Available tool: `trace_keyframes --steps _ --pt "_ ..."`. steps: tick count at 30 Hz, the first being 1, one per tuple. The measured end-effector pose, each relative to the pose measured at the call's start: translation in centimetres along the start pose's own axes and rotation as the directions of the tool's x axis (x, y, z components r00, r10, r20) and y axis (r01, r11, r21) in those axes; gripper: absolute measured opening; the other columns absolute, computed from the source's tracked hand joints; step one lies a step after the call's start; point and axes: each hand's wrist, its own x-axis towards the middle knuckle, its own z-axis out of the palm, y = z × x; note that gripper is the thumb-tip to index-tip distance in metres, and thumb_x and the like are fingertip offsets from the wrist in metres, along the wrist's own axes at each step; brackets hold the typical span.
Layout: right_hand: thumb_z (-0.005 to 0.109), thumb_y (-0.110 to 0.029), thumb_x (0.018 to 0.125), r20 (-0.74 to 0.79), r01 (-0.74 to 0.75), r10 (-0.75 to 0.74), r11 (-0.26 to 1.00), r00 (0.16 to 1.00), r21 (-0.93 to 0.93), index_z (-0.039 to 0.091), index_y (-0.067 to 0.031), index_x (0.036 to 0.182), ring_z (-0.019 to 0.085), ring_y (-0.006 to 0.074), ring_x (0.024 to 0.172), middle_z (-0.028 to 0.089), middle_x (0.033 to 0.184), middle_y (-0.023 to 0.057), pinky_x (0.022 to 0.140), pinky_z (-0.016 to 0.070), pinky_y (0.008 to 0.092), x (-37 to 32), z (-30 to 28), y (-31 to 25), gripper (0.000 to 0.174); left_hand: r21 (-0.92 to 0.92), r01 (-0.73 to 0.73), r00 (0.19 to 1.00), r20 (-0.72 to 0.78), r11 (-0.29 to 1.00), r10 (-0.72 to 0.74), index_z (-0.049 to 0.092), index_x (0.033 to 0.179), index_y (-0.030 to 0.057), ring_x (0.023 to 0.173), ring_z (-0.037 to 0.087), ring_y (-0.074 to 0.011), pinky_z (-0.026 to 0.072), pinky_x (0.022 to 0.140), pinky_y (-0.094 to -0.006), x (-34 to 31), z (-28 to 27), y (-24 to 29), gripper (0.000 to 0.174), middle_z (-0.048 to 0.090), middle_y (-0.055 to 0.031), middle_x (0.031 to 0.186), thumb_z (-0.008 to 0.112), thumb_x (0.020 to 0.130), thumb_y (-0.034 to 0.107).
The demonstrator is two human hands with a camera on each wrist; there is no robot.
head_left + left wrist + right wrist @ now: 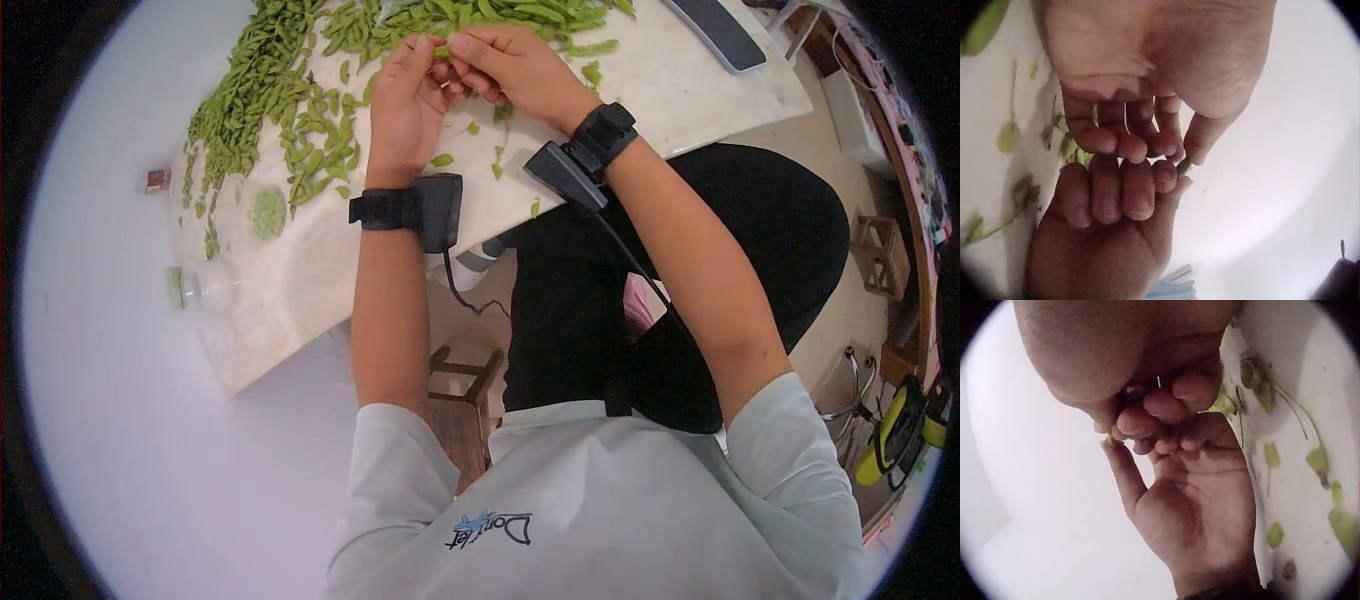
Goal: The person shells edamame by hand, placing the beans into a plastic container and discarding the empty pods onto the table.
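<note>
The green pod (443,51) sits at 12 o'clock in the head view, above the table and pinched between the fingertips of the left hand (406,110) and right hand (530,75). Both hands have a narrow grip on it, thumbs nearly meeting, the other fingers curled in towards each other. Little of the pod shows – a slim, fresh-green sliver, darker in the left wrist view and yellower in the right; its ends are covered by the fingers.

The table (690,100) is whitish with a slight sheen, its near edge slanting from 8 o'clock up to 2. Heaped pods (250,110), plump and mid-green, spread from 10 o'clock round to 12, thinning into strays near the left wrist. Leafy scraps (498,165) lie just below the hands. At 10 o'clock stands a clear cup (268,212) with pale green beans in it; at 9, another clear container (200,288) rests near the table's edge. A dark-faced, phone-like slab (718,38) lies between 1 and 2.

Beyond the table the floor (835,325) is beige. A brown wooden stool (460,430) shows near 6 o'clock – partly behind the person – and a small wooden stand (880,255) at 3.
</note>
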Motion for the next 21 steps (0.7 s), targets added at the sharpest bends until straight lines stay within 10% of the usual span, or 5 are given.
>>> trace_keyframes --steps 21 --pt "0.049 -0.033 0.095 0.149 -0.197 0.147 0.891 0.978 0.41 0.052 -0.0053 0.072 0.04 0.0084 0.043 0.047 0.055 -0.0006 0.041 0.0333 0.0232 0.0 -0.7 0.3 0.036 0.184 -0.151 0.986 -0.044 0.971 0.161 0.059 0.104 -0.0008 0.072 0.056 -0.0117 0.0453 0.066 -0.0248 0.0 0.4 -0.8 0.018 0.063 -0.0055 0.085 0.057 0.091 0.011"
